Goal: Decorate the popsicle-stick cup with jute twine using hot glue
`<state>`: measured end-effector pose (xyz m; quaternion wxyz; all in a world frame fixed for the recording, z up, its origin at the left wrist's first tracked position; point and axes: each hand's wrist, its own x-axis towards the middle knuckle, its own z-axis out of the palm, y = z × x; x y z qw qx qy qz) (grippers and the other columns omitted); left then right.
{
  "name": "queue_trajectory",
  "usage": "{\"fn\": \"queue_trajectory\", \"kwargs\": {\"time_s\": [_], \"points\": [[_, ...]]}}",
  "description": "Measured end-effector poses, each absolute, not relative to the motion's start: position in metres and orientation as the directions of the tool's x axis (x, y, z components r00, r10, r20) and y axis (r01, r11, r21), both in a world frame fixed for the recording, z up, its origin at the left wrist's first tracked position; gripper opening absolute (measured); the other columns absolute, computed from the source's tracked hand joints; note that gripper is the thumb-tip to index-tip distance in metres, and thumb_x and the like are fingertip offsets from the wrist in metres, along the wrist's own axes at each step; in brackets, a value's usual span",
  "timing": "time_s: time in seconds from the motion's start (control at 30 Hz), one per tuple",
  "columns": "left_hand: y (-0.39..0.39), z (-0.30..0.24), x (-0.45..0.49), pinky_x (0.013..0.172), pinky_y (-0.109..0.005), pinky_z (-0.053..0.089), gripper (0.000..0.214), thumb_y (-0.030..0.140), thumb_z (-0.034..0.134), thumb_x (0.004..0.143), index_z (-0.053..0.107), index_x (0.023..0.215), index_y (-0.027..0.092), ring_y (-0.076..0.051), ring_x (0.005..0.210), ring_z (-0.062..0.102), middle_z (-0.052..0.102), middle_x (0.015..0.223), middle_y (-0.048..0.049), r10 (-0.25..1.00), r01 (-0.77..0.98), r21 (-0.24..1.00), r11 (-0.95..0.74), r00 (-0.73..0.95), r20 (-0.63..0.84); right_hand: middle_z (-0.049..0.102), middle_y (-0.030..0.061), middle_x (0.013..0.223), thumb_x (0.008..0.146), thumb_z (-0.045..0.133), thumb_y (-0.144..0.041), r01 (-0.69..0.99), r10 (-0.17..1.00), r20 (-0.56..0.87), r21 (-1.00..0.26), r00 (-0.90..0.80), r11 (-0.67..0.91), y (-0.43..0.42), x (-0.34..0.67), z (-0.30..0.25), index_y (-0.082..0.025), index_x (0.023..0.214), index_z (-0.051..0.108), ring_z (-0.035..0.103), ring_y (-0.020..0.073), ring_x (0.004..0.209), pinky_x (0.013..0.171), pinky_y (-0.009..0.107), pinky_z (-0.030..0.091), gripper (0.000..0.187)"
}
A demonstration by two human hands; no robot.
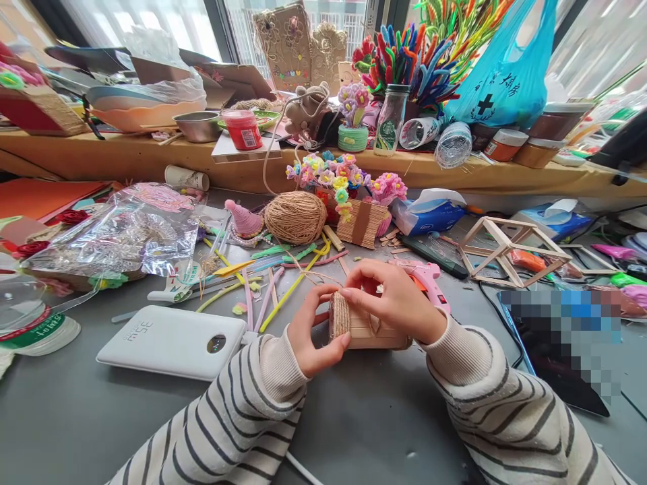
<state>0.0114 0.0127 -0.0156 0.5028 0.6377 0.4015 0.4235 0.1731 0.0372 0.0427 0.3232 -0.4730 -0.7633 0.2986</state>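
One twine-wrapped wooden piece [377, 339] is gripped by the left hand [309, 338], well off the back edge of the surface [374, 424]; whether twine [341, 316] is pinched by the right hand [397, 303], bent over it, cannot be told.

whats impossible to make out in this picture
- Head view: the upper right part of the stick-covered piece, behind the right hand.
- Head view: part of the pink glue gun, behind the same hand.
- Head view: what the tablet displays, under pixel blocks.
- Head view: the rest of the clear bottle, cut off by the left edge.
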Motion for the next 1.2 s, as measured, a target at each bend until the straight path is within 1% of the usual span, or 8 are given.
{"fn": "queue_trajectory", "kwargs": {"time_s": [0.23,0.43,0.57,0.8,0.93,1.03,1.2], "points": [[0.0130,-0.0130,0.0100,0.086,-0.036,0.048,0.045,0.029,0.061,0.067,0.045,0.108,0.024,-0.024,0.112,0.048,0.051,0.112,-0.0058,0.941,0.080,0.987,-0.137,0.322,0.104,0.058,-0.0008,0.068,0.077,0.060,-0.022,0.526,0.913,0.209,-0.763,-0.351,0.377,0.0363,0.1725,0.0432,-0.015,0.071,0.059,0.045,0.0082,0.058,0.053,0.022,0.035,0.009],[0.0143,-0.0155,0.0106,0.082,-0.036,0.049,0.041,0.028,0.059,0.068,0.045,0.105,0.024,-0.025,0.112,0.048,0.051,0.111,-0.0063,0.945,0.094,0.985,-0.142,0.309,0.107,0.057,-0.0009,0.067,0.076,0.061,-0.022,0.536,0.905,0.227,-0.744,-0.359,0.399,0.0359,0.1707,0.0432,-0.016,0.070,0.058,0.045,0.0083,0.058,0.053,0.022,0.036,0.009],[0.0152,-0.0179,0.0100,0.081,-0.036,0.049,0.042,0.027,0.059,0.066,0.044,0.105,0.024,-0.026,0.112,0.048,0.050,0.111,-0.0069,0.941,0.077,0.986,-0.148,0.318,0.116,0.057,-0.0009,0.067,0.076,0.061,-0.022,0.551,0.905,0.229,-0.731,-0.357,0.402,0.0351,0.1695,0.0431,-0.016,0.069,0.058,0.045,0.0083,0.058,0.054,0.022,0.036,0.010],[0.0162,-0.0182,0.0087,0.084,-0.039,0.047,0.042,0.027,0.061,0.065,0.044,0.103,0.023,-0.027,0.112,0.048,0.050,0.113,-0.0068,0.942,0.068,0.991,-0.118,0.322,0.090,0.055,-0.0012,0.066,0.075,0.061,-0.016,0.584,0.900,0.238,-0.695,-0.365,0.420,0.0338,0.1673,0.0433,-0.015,0.068,0.057,0.044,0.0082,0.057,0.054,0.022,0.036,0.008],[0.0159,-0.0162,0.0099,0.085,-0.040,0.046,0.042,0.030,0.062,0.067,0.043,0.104,0.023,-0.026,0.113,0.047,0.049,0.114,-0.0070,0.941,0.075,0.991,-0.108,0.330,0.077,0.056,-0.0009,0.067,0.076,0.060,-0.017,0.579,0.900,0.237,-0.699,-0.365,0.419,0.0340,0.1674,0.0436,-0.016,0.069,0.058,0.044,0.0083,0.057,0.054,0.022,0.036,0.008],[0.0159,-0.0157,0.0120,0.084,-0.039,0.047,0.041,0.034,0.063,0.068,0.044,0.102,0.022,-0.026,0.111,0.049,0.050,0.111,-0.0068,0.950,0.073,0.994,-0.076,0.307,0.050,0.056,-0.0010,0.068,0.077,0.060,-0.018,0.572,0.905,0.228,-0.712,-0.360,0.407,0.0345,0.1678,0.0439,-0.016,0.069,0.058,0.045,0.0083,0.057,0.054,0.022,0.037,0.008],[0.0163,-0.0177,0.0137,0.084,-0.038,0.047,0.037,0.034,0.063,0.069,0.046,0.099,0.022,-0.025,0.109,0.051,0.052,0.109,-0.0065,0.958,0.054,0.996,-0.069,0.283,0.051,0.056,-0.0011,0.068,0.076,0.061,-0.019,0.572,0.910,0.215,-0.720,-0.355,0.394,0.0348,0.1680,0.0437,-0.016,0.069,0.058,0.046,0.0085,0.057,0.055,0.022,0.037,0.008]]}}
